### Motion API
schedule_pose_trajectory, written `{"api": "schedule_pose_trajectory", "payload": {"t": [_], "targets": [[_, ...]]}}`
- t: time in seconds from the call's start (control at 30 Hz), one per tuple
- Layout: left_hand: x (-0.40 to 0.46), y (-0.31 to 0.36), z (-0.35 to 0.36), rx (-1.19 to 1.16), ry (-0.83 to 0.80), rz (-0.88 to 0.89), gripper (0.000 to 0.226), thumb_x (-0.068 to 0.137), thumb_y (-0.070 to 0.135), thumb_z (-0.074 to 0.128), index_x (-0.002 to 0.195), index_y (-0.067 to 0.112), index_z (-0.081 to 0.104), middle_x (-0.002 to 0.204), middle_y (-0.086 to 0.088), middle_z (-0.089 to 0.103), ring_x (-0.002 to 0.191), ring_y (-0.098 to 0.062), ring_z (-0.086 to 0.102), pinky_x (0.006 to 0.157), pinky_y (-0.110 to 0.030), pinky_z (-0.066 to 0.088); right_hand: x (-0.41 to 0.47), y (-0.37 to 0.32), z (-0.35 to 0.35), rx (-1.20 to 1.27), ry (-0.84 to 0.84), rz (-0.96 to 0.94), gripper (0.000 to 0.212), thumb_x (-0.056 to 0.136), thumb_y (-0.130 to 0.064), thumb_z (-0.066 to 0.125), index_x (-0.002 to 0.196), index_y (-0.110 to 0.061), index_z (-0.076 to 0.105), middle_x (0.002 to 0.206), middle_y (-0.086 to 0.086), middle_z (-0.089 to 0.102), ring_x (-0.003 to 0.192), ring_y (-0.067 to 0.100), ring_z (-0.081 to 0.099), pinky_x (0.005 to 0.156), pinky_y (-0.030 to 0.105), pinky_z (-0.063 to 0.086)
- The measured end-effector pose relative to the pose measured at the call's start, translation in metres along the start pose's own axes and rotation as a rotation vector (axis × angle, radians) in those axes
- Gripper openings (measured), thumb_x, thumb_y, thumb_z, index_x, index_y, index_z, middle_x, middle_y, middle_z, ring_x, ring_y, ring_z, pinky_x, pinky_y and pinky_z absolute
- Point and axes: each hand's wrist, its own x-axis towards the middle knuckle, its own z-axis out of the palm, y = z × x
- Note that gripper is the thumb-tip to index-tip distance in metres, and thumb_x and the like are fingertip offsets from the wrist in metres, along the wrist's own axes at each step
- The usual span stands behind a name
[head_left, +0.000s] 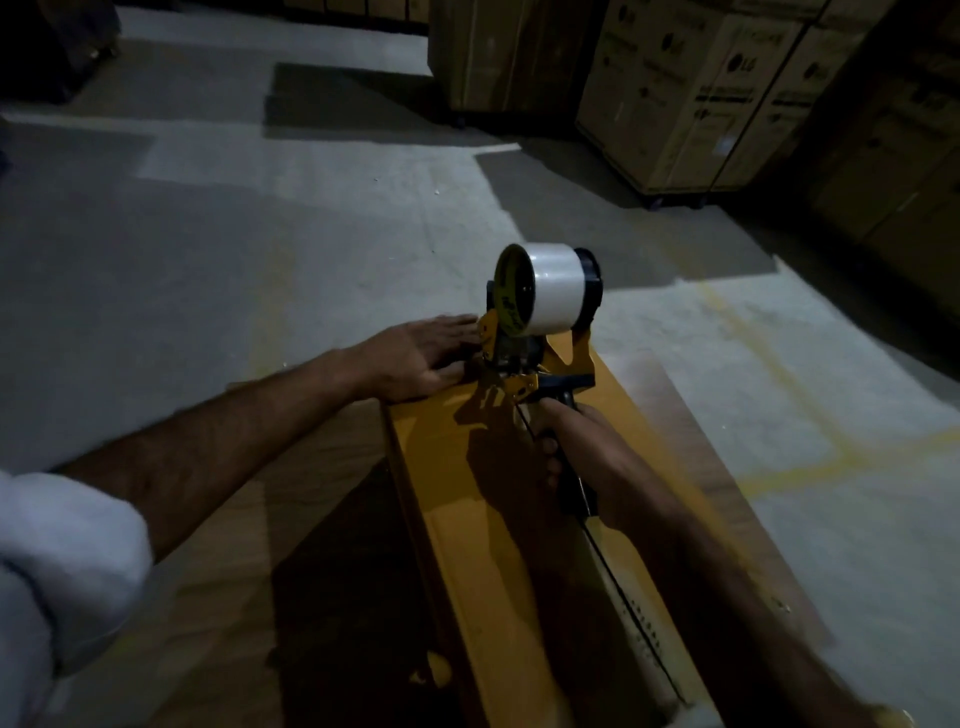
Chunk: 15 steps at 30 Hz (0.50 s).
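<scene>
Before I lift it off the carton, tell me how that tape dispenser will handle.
The tape dispenser probably feels nose-heavy: its full white roll sits beyond the handle that the right hand grips. Its yellow frame looks stiff. Set down on the roll, it might roll off the narrow carton under the flat left hand.

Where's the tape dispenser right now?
Head view, centre: the tape dispenser rests on the cardboard box, right hand gripping its handle, left hand flat beside it.

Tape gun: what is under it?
A long cardboard box lies under the tape gun; the left hand presses flat on it alongside. The spot right beneath is covered.
</scene>
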Motion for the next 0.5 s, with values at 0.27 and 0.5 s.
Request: {"api": "schedule_pose_trajectory", "payload": {"t": [0.27, 0.5], "targets": [[0.000, 0.016, 0.003, 0.056, 0.023, 0.112, 0.060, 0.106, 0.041, 0.032, 0.161, 0.017, 0.033, 0.169, -0.003, 0.025, 0.158, -0.019, 0.016, 0.130, -0.044, 0.011, -0.040, 0.029, -0.016, 0.025, 0.031, 0.054, 0.022, 0.101, -0.020, 0.052, 0.079, -0.019, 0.048, 0.062, -0.007, 0.045, 0.051, 0.009, 0.042, 0.052, 0.026, 0.039], [-0.004, 0.028, 0.001, 0.019, 0.023, 0.147, 0.051, 0.110, 0.034, 0.042, 0.159, 0.021, 0.039, 0.168, -0.001, 0.030, 0.156, -0.017, 0.023, 0.128, -0.039, 0.019, -0.056, 0.033, -0.020, -0.061, 0.003, 0.032, 0.020, 0.102, -0.022, 0.052, 0.082, -0.017, 0.054, 0.061, -0.008, 0.048, 0.050, 0.006, 0.045, 0.048, 0.021, 0.041]]}}
